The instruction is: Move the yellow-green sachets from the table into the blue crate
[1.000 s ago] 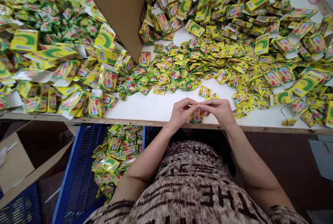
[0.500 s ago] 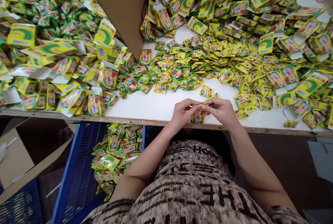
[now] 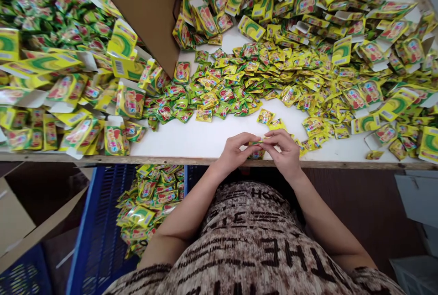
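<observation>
At the near edge of the white, wood-rimmed surface (image 3: pixel 191 139), a small yellow, green and red printed card carton (image 3: pixel 256 154) stands between 2 bare hands. The left hand (image 3: pixel 236 150) pinches the carton's top, its grip closed to a thin gap between thumb and fingers. The right hand (image 3: pixel 284 149) has its thumb and fingertips at the same top edge, that grip also nearly closed on the carton; the fingers partly hide it. Just beyond the hands lie 2 small yellow plastic sachets (image 3: pixel 265 116). Farther back spreads a heap of yellow and green plastic sachets (image 3: pixel 239 73), with a pile of yellow printed cartons (image 3: pixel 301 2) behind it. A tall brown cardboard panel (image 3: pixel 147 7) rises to the left. Below the surface, a blue slatted plastic crate (image 3: pixel 97 222) holds printed packs (image 3: pixel 150 199).
</observation>
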Demonstrator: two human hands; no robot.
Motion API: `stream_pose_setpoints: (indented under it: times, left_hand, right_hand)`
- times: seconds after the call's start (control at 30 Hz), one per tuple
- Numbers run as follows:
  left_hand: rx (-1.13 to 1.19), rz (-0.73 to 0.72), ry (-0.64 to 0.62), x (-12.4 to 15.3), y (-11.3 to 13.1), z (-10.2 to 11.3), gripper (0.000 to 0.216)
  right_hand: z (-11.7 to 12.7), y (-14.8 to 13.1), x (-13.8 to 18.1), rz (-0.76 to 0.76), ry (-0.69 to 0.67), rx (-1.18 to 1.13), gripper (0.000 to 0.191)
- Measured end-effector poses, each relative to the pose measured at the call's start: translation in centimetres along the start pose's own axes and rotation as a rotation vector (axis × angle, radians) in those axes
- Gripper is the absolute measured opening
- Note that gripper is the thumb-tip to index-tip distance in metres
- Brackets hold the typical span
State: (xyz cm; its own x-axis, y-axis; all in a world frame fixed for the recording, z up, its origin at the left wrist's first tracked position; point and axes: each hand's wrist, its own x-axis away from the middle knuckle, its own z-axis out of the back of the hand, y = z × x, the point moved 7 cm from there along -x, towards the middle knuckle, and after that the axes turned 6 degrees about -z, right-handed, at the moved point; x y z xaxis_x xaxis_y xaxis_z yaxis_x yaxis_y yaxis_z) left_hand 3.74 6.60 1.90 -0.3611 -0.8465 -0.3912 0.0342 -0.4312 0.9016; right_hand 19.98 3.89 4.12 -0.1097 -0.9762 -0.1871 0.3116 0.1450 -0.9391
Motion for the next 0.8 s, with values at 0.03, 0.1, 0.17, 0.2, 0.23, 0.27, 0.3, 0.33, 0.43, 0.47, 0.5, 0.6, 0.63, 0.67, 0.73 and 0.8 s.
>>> stream_pose_setpoints:
  times: [0.03, 0.1, 0.17, 0.2, 0.23, 0.27, 0.3, 0.33, 0.43, 0.47, 0.5, 0.6, 0.63, 0.67, 0.73, 0.8]
  left_hand:
    - [-0.021, 0.013, -0.016, 0.1, -0.2, -0.4, 0.023]
    - [-0.034, 0.028, -0.052, 0.2, -0.5, -1.3, 0.022]
    - [-0.003, 0.061, -0.002, 0.1, -0.5, -1.0, 0.021]
    - [0.033, 0.096, 0.079, 0.3, -0.4, -0.1, 0.022]
    - [0.082, 0.147, 0.178, 0.6, -0.3, 1.3, 0.023]
    - [0.143, 0.215, 0.265, 1.3, -0.2, 2.9, 0.025]
    - [0.211, 0.293, 0.314, 2.4, -0.1, 4.6, 0.027]
    - [0.278, 0.38, 0.3, 3.7, 0.0, 6.2, 0.029]
    - [0.346, 0.675, -0.038, 10.0, 0.3, 10.3, 0.034]
    - [0.294, 0.775, -0.133, 13.1, 0.0, 12.0, 0.034]
    - [0.205, 0.868, -0.165, 16.3, -0.7, 14.0, 0.036]
    - [-0.197, 1.099, 0.108, 26.6, -3.7, 21.1, 0.048]
    - [-0.335, 1.173, 0.244, 30.0, -4.5, 23.0, 0.05]
    - [-0.453, 1.261, 0.345, 33.3, -5.1, 24.3, 0.05]
    - [-0.61, 1.395, 0.434, 38.4, -6.1, 25.2, 0.043]
    - [-0.678, 1.462, 0.402, 41.2, -6.8, 24.5, 0.033]
  right_hand:
    - [0.2, -0.1, 0.3, 0.012, 0.025, 0.011, 0.001]
    - [0.4, 0.0, 0.4, -0.009, 0.007, -0.006, 0.001]
    - [0.0, 0.6, -0.4, -0.082, -0.077, -0.071, 0.004]
    - [-0.5, 0.9, -1.2, -0.124, -0.11, -0.101, 0.007]
    - [-1.1, 1.1, -2.2, -0.157, -0.128, -0.119, 0.009]
    - [-2.1, 1.1, -3.4, -0.171, -0.142, -0.116, 0.01]
    - [-3.4, 0.9, -4.8, -0.158, -0.159, -0.087, 0.01]
    - [-5.3, 0.6, -6.2, -0.119, -0.193, -0.032, 0.009]
    - [-12.6, -1.1, -9.5, 0.093, -0.384, 0.246, 0.013]
    - [-15.0, -1.4, -10.2, 0.152, -0.433, 0.352, 0.014]
    - [-17.0, -1.5, -10.6, 0.198, -0.469, 0.455, 0.017]
    - [-20.0, -0.9, -10.4, 0.3, -0.534, 0.654, 0.029]
    - [-19.9, -0.5, -9.7, 0.335, -0.554, 0.665, 0.03]
    - [-19.3, 0.0, -8.9, 0.375, -0.586, 0.648, 0.031]
    - [-16.5, 1.1, -6.7, 0.448, -0.674, 0.565, 0.03]
    - [-12.4, 2.0, -4.4, 0.497, -0.767, 0.473, 0.03]
